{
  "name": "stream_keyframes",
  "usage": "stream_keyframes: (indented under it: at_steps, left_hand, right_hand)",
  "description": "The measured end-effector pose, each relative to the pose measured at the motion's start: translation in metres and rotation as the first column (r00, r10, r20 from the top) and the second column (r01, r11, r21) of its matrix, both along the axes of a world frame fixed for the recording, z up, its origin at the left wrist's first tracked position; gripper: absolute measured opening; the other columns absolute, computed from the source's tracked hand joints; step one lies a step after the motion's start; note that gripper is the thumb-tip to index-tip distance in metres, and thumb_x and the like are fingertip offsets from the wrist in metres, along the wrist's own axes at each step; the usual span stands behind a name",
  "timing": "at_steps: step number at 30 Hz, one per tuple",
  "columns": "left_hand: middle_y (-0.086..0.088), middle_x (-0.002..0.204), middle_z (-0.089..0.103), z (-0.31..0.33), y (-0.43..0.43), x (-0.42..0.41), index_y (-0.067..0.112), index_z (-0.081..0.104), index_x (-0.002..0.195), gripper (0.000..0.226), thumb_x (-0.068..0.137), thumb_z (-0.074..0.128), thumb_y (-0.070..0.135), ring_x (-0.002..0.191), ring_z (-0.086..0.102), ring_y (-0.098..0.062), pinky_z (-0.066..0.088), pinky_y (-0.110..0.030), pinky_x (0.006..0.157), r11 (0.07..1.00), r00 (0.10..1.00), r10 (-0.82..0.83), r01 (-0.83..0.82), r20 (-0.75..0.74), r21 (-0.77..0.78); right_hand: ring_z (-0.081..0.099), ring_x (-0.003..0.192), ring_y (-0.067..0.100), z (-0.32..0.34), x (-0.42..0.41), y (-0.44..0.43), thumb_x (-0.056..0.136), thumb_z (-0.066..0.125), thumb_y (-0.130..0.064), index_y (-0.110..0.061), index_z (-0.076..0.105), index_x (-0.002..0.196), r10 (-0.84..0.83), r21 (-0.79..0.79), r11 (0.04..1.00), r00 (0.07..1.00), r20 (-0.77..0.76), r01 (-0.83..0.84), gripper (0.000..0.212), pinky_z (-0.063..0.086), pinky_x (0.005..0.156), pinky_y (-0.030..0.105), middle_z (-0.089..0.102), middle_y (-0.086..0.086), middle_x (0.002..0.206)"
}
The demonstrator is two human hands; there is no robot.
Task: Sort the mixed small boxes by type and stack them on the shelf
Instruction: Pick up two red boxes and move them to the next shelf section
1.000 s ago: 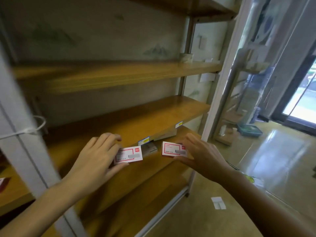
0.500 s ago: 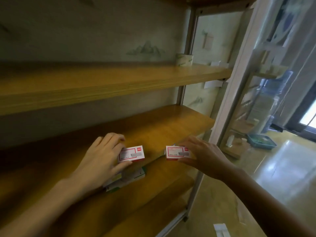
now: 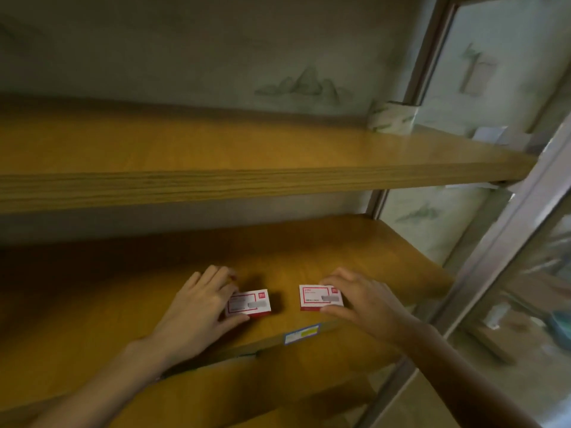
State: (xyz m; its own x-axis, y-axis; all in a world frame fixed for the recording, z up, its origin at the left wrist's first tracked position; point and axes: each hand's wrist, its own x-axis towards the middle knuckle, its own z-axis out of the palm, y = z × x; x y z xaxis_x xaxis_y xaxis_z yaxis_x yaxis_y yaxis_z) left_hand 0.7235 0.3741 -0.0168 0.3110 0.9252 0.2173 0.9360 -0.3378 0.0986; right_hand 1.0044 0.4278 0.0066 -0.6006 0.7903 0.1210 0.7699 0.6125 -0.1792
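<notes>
Setting down is the step in hand — you are resting two small flat red-and-white cardboard boxes on the middle wooden shelf board [image 3: 355, 242], near its front edge. Your left hand [image 3: 197, 307] is pinching the left box [image 3: 249, 303] between fingers and thumb; your right hand [image 3: 361, 299] is gripping the right box [image 3: 321, 297] the same way. The boxes are lying flat, apart, the right one at 3 o'clock of the left. Both look like the same type, so the next move is probably calling for a lift of one and a square placement onto the other — edges aligned, clear of the blue-and-yellow shelf label [image 3: 301, 334] at 6 o'clock.
</notes>
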Motion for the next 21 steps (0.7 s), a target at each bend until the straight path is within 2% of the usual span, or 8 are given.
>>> stream_keyframes:
  at_steps: [4,8,10,13,18,21]
  left_hand:
    - [0.012,0.131,0.038,-0.009,0.013,0.028,0.03,0.047,0.124,0.06,0.08,0.031,0.068,0.12,0.033,-0.005,0.026,-0.02,0.098,0.997,0.997,0.078,-0.079,0.016,0.027]
    - [0.007,0.112,0.056,-0.006,0.023,0.059,0.023,0.063,0.104,0.057,0.077,0.035,0.065,0.102,0.053,-0.011,0.044,-0.025,0.082,0.987,0.989,0.147,-0.144,-0.027,0.074]
    - [0.006,0.105,0.059,-0.007,0.027,0.072,0.022,0.065,0.097,0.05,0.076,0.044,0.063,0.095,0.056,-0.012,0.047,-0.025,0.075,0.982,0.985,0.167,-0.162,-0.04,0.097]
    - [0.005,0.105,0.06,-0.011,0.032,0.089,0.021,0.065,0.096,0.045,0.074,0.056,0.059,0.094,0.057,-0.014,0.048,-0.026,0.074,0.979,0.981,0.186,-0.179,-0.062,0.103]
    - [0.006,0.106,0.059,-0.014,0.039,0.114,0.022,0.065,0.096,0.044,0.074,0.057,0.058,0.095,0.056,-0.013,0.048,-0.025,0.074,0.976,0.974,0.206,-0.198,-0.094,0.086]
    - [0.005,0.107,0.059,-0.016,0.044,0.127,0.021,0.066,0.098,0.044,0.075,0.057,0.058,0.097,0.056,-0.014,0.047,-0.026,0.077,0.977,0.975,0.201,-0.193,-0.095,0.093]
  right_hand:
    - [0.046,0.108,0.0,-0.006,0.027,0.032,0.087,0.049,-0.049,-0.03,0.042,0.128,0.074,-0.031,0.997,0.996,0.045,-0.072,0.046,0.045,0.085,0.017,0.044,-0.014,0.124]
    - [0.044,0.11,-0.001,-0.012,0.053,0.059,0.086,0.048,-0.051,-0.031,0.04,0.13,0.105,-0.046,0.994,0.992,0.073,-0.102,0.048,0.044,0.082,0.014,0.042,-0.016,0.125]
    - [0.045,0.109,-0.002,-0.015,0.065,0.07,0.086,0.048,-0.05,-0.032,0.04,0.13,0.125,-0.055,0.991,0.99,0.071,-0.121,0.048,0.044,0.081,0.012,0.043,-0.016,0.125]
    - [0.044,0.109,-0.003,-0.021,0.081,0.081,0.086,0.048,-0.051,-0.032,0.039,0.13,0.149,-0.064,0.988,0.985,0.082,-0.144,0.049,0.042,0.079,0.009,0.042,-0.016,0.125]
    - [0.044,0.11,-0.002,-0.028,0.102,0.092,0.086,0.046,-0.053,-0.033,0.037,0.131,0.15,-0.077,0.987,0.985,0.079,-0.144,0.051,0.043,0.078,0.01,0.042,-0.016,0.126]
    - [0.041,0.111,-0.004,-0.026,0.11,0.095,0.085,0.045,-0.057,-0.035,0.034,0.133,0.153,-0.057,0.987,0.985,0.076,-0.149,0.054,0.037,0.075,0.007,0.038,-0.019,0.128]
